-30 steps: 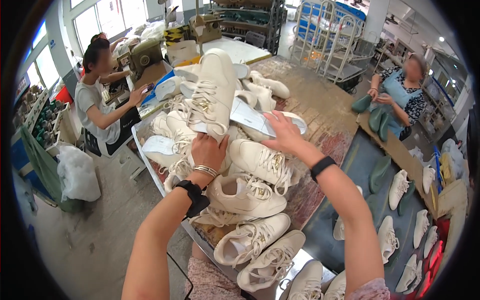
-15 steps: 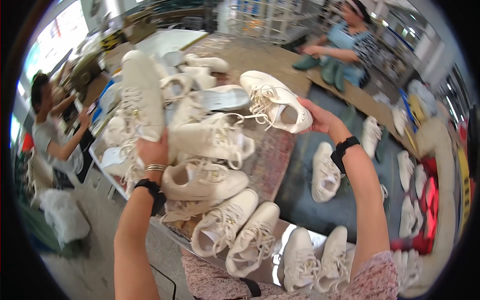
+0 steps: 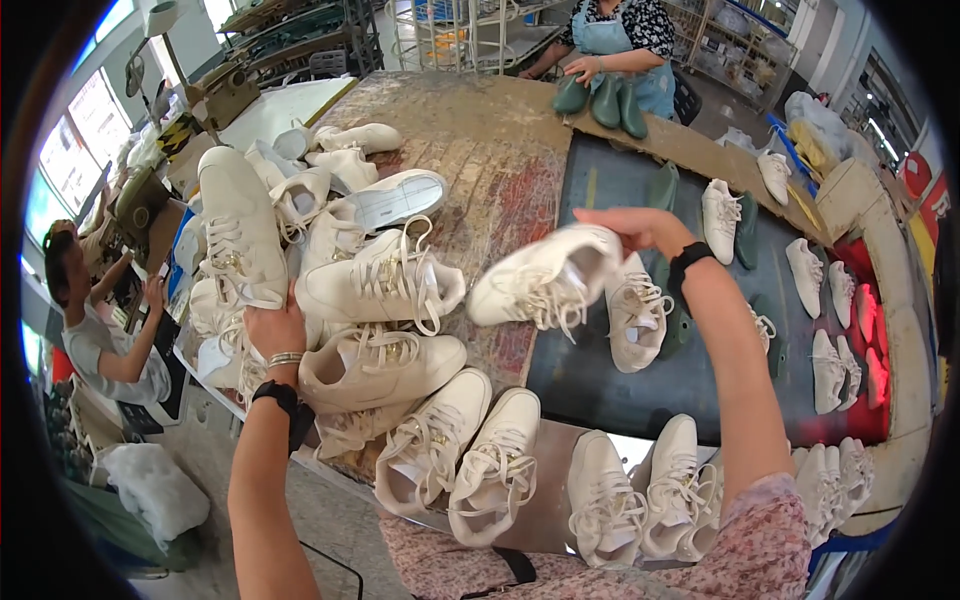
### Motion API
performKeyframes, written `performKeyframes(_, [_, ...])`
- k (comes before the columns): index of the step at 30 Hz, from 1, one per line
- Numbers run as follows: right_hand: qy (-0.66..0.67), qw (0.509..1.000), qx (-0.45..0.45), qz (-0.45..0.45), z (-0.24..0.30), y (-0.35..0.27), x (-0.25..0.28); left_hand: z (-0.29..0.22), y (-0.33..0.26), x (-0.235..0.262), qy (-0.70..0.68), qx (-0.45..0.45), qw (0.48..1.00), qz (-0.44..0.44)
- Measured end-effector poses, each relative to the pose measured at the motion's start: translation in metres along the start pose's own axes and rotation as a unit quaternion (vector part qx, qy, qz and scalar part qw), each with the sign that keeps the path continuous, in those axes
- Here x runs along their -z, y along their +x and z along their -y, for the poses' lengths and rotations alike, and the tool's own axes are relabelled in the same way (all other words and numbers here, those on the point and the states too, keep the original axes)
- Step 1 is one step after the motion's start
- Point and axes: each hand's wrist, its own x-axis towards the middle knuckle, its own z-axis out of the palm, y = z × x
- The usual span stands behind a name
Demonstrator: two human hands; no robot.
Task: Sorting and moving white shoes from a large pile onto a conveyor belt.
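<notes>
My left hand [image 3: 275, 333] is closed round the heel end of a cream lace-up sneaker [image 3: 237, 225], whose toe points up and away over a heap of similar shoes. My right hand [image 3: 640, 230] grips a second cream sneaker [image 3: 545, 285] by its heel, slightly blurred, above the border between the wooden tabletop and the dark belt. Its toe points left and its laces hang loose. Between my hands lies another sneaker [image 3: 370, 285] on its side, with more cream sneakers [image 3: 385, 370] below it. On the belt, one sneaker [image 3: 637, 320] stands just under my right hand.
A dark conveyor belt [image 3: 590, 375] on the right carries sneakers and green shoe lasts, leading to a red-lit opening [image 3: 860, 395]. Across the table a co-worker in a blue apron [image 3: 605, 38] touches green lasts [image 3: 605, 100]. Another person [image 3: 110, 330] works at far left. Sneaker pairs [image 3: 495, 465] line the near edge.
My right hand has brought its sneaker lower and nearer, tilting the toe down to the left. My left hand keeps its sneaker over the heap. The whole view has shifted.
</notes>
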Motion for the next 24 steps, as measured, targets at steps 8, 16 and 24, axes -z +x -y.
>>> performKeyframes(8, [0.102, 0.944, 0.254, -0.183, 0.001, 0.079, -0.100, 0.011, -0.013, -0.017, -0.003, 0.038, 0.997, 0.064])
performKeyframes(16, [-0.133, 0.870, 0.194, -0.434, 0.012, 0.093, -0.146, 0.014, -0.012, -0.030, 0.013, 0.027, 0.997, 0.069])
performKeyframes(24, [-0.234, 0.843, 0.145, -0.461, 0.012, 0.095, -0.016, 0.044, -0.031, -0.050, 0.058, 0.118, 0.970, 0.203])
